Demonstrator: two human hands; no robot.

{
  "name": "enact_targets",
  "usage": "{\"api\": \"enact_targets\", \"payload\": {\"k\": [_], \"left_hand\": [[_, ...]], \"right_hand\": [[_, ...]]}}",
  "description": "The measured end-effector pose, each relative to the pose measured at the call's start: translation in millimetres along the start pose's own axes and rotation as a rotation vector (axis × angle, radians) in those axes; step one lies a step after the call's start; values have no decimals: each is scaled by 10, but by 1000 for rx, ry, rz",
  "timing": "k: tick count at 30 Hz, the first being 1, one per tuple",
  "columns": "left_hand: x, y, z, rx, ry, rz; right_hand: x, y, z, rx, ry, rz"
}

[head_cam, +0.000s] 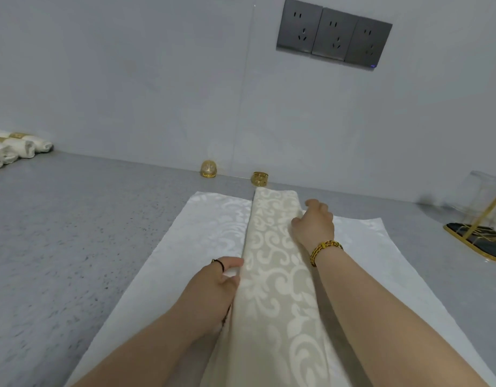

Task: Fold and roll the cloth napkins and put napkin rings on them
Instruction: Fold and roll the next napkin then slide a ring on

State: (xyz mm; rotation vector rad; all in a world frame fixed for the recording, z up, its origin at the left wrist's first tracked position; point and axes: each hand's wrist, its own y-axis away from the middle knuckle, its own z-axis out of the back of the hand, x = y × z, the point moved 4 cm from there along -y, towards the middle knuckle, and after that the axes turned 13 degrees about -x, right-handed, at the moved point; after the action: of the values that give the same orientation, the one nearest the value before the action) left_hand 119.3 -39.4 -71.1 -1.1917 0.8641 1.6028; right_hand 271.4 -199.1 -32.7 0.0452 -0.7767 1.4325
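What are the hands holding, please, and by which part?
The damask napkin: left hand grips the folded strip's left edge, right hand its right edge.

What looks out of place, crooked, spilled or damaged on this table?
Nothing stands out. The napkin lies flat, and the left hand and right hand hold a straight folded band down its middle. Two gold rings sit apart by the wall, and the finished rolls lie side by side at far left.

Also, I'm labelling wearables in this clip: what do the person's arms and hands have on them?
Both forearms are bare, with no sleeves in view. The right hand has a braided gold-yellow bracelet with darker flecks at its wrist. The left hand wears a thin black band round one finger. No gloves or watch show.
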Motion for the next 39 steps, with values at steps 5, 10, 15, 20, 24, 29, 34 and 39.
{"api": "enact_targets", "payload": {"k": [5,10,15,20,24,29,34,39], "left_hand": [[-109,160,116,76,101,103],[-103,456,324,160,7,119],[-3,795,457,87,-90,69],[33,952,455,34,-146,-1],[-5,1006,420,11,-172,-66],[7,1013,404,16,-264,-127],[13,1040,439,96,-230,-132],[52,1068,485,176,-148,-139]], "right_hand": [[111,487,362,87,-35,221],[321,1187,664,300,-108,400],[482,1944,925,375,-114,473],[343,2499,1015,314,-48,765],[187,2641,989,71,4,796],[233,2664,952,-10,-11,761],[281,2600,920,7,-137,593],[360,2558,882,65,-381,502]]}}
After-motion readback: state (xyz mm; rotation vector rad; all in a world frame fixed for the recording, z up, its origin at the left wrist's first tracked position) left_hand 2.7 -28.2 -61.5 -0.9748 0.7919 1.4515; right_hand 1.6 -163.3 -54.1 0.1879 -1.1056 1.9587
